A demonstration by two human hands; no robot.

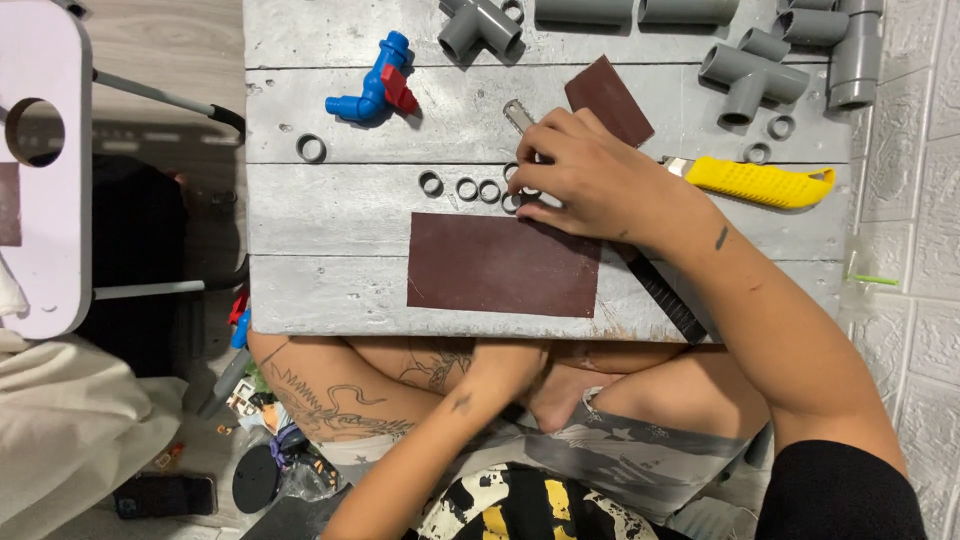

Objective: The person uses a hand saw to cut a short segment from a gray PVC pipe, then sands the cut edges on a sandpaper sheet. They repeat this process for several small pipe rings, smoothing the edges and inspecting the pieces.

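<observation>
At the centre of the frame the right hand point(590, 180) curls over a row of small grey plastic pipe rings point(478, 188) on the grey painted wooden worktop point(340, 270), fingers closed around what looks like a thin metal file point(518, 114). The rings seem light, stiff and apt to roll, best pinched by the rim. A dark brown sandpaper sheet point(500, 264) lies just below. The left hand point(505, 365) rests low under the worktop's edge; its grip cannot be told.

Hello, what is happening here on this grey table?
A person sits cross-legged at a grey wooden board. The right hand rests on small grey pipe rings, above a dark sandpaper sheet. The left hand is low, by the legs. A yellow utility knife lies nearby.
</observation>
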